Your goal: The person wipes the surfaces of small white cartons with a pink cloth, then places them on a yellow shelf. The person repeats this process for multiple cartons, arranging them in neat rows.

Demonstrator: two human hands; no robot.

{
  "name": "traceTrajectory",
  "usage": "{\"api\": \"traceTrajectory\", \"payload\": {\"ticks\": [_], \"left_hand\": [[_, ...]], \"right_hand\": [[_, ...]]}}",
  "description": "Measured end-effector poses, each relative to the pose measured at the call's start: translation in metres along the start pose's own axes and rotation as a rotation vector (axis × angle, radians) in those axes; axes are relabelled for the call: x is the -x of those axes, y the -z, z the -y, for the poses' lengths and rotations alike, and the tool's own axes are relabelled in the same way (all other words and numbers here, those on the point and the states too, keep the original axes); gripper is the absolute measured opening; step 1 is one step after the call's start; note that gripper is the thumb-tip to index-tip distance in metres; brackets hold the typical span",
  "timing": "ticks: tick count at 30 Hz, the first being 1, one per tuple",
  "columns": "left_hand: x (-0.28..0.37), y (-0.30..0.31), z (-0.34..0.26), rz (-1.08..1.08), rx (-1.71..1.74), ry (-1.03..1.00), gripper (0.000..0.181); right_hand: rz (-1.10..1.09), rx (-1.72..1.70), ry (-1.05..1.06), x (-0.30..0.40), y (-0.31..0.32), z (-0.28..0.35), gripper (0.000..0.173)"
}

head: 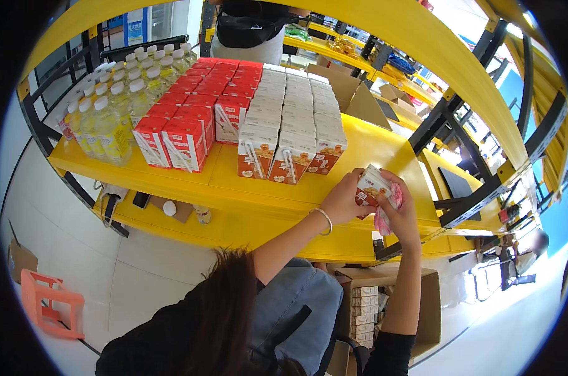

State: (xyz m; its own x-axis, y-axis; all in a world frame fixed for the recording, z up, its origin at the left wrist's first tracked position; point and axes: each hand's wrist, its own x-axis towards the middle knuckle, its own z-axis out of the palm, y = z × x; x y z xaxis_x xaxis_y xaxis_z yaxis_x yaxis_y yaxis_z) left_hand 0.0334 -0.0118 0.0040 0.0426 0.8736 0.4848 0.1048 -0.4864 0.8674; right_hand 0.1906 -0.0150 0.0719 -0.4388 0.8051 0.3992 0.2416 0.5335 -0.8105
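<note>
A small brown-and-white drink carton [369, 187] is held upright over the front of the yellow metal shelf [274, 199]. My left hand [344, 199] is closed around its left side. On its right side, my right hand [399, 207] grips the carton and a pink-and-white cloth [382, 221], which lies crumpled against it. Just left of my hands stand rows of matching brown-and-white cartons [291, 157]. Beside them are rows of red-and-white cartons [185, 141]. Clear bottles with white caps and yellow labels [110, 136] fill the shelf's left end.
Below right, an open cardboard box [429, 305] holds stacked cartons. A phone [141, 199] and a white round-lidded item [169, 208] lie on the lower shelf. A pink plastic stool [54, 301] stands on the floor at left. A person [249, 35] stands behind the shelf.
</note>
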Motion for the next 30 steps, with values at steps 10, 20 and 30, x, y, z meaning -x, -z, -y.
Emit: {"api": "traceTrajectory", "payload": {"ticks": [10, 20, 30], "left_hand": [[-0.003, -0.003, 0.011, 0.1, -0.007, 0.116, 0.063], [-0.002, 0.003, 0.01, 0.167, 0.385, 0.137, 0.046], [-0.001, 0.005, 0.01, 0.136, 0.056, 0.1, 0.047]], "right_hand": [[-0.558, 0.342, 0.216, -0.015, 0.018, 0.028, 0.036], [-0.212, 0.779, 0.184, -0.046, -0.048, 0.04, 0.024], [-0.18, 0.514, -0.068, -0.028, -0.017, 0.028, 0.029]]}}
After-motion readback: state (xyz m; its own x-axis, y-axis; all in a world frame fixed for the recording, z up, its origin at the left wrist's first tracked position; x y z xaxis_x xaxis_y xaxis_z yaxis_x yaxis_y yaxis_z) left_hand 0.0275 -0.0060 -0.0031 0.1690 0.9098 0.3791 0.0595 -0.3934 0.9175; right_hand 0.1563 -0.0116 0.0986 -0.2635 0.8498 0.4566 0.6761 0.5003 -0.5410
